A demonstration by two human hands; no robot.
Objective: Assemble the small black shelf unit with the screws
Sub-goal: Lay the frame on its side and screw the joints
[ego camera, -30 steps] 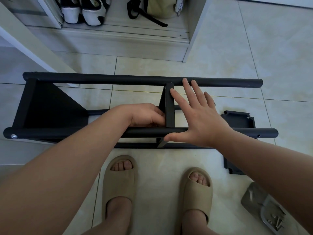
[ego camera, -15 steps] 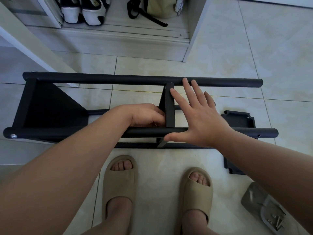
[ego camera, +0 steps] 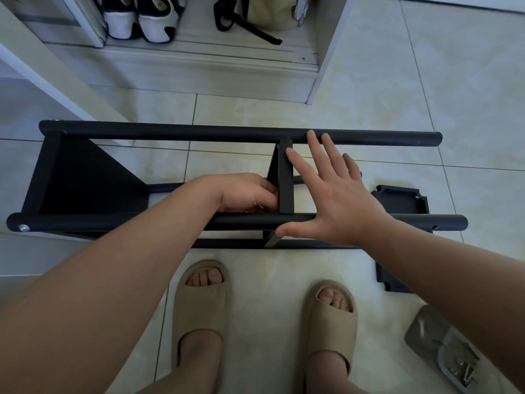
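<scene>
The shelf unit (ego camera: 199,134) lies on the floor (ego camera: 426,81), long axis left to right. Its middle panel (ego camera: 285,183) stands between the hands: right hand (ego camera: 338,200) flat against it, fingers (ego camera: 316,150) spread; left hand (ego camera: 244,191) curled beside it, hold hidden.

The fingertips of the left hand (ego camera: 244,191) are hidden behind the middle panel (ego camera: 285,180), so any hold there cannot be told; the right forearm (ego camera: 454,268) covers part of the loose black panel (ego camera: 403,200) and the screw bag (ego camera: 443,354).
</scene>
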